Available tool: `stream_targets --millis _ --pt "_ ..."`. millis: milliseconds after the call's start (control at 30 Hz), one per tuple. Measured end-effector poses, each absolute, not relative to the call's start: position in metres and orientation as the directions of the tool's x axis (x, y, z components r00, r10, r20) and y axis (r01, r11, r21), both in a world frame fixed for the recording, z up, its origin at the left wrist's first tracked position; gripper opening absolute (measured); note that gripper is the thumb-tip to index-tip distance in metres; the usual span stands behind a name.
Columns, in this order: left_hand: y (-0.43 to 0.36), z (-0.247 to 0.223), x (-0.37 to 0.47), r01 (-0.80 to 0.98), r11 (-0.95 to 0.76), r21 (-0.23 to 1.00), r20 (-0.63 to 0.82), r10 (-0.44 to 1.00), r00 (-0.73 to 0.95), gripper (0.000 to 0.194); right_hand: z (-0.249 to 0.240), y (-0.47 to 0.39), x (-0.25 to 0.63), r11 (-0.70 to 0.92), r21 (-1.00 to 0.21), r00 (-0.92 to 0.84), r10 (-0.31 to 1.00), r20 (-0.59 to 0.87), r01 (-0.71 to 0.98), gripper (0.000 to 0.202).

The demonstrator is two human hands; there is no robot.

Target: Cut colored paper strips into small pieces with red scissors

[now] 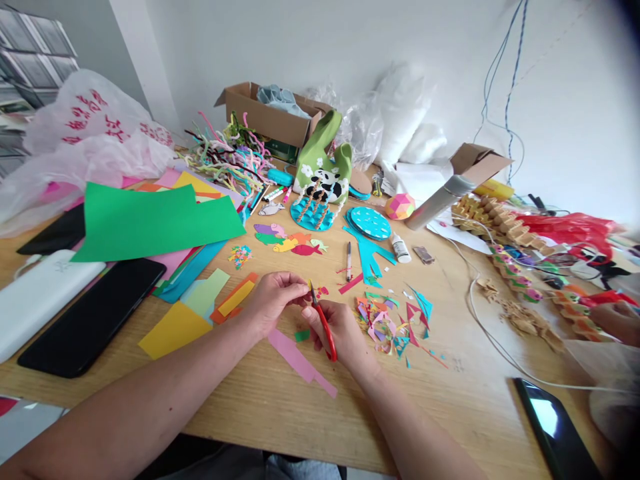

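My right hand (340,330) is closed round a pair of red-handled scissors (329,333), whose blades point up and to the left. Between the pinched fingertips of my left hand (275,297) is a tiny piece of yellow paper (309,283), right at the scissor tips. Small red paper bits (323,291) lie just behind the blades. Below my hands are a pink paper strip (303,363) and a green scrap (302,335). Several paper fish (287,241) in different colours lie farther back, with a pile of small confetti pieces (240,256) to their left.
Mixed paper scraps (393,320) spread to the right of my hands. Green paper sheets (150,220), a black phone (93,317) and a white power bank (47,300) lie left. A white cable (475,300) crosses the right side. Another person's hand (617,320) is at far right.
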State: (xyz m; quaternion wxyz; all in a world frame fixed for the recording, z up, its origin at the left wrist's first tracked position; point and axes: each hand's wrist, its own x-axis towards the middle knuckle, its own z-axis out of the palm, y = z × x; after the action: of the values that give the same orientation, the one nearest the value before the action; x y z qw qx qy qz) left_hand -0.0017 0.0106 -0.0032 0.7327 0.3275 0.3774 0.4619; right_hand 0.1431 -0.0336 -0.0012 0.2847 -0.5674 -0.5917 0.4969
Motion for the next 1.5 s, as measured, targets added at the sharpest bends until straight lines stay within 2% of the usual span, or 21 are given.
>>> stream_targets --millis 433,633,900,1500 --pt "0.0100 -0.0022 -0.0014 -0.412 0.356 0.839 -0.247 0.924 0.293 0.012 0.0008 -0.0333 0.1432 -0.138 -0.909 -0.189 0.955 -0.227 0.393 0.047" --pt "0.0099 -0.0046 -0.0018 -0.382 0.380 0.842 -0.246 0.902 0.354 0.013 0.0006 -0.0336 0.1439 -0.139 -0.910 -0.183 0.957 -0.224 0.390 0.044" --pt "0.0108 -0.0063 -0.0018 -0.374 0.343 0.862 -0.230 0.921 0.316 0.010 -0.0015 -0.0336 0.1442 -0.146 -0.905 -0.179 0.956 -0.233 0.399 0.043" --pt "0.0105 -0.0031 -0.0032 -0.406 0.358 0.841 -0.222 0.912 0.345 0.011 0.0027 -0.0335 0.1449 -0.144 -0.906 -0.195 0.952 -0.237 0.399 0.045"
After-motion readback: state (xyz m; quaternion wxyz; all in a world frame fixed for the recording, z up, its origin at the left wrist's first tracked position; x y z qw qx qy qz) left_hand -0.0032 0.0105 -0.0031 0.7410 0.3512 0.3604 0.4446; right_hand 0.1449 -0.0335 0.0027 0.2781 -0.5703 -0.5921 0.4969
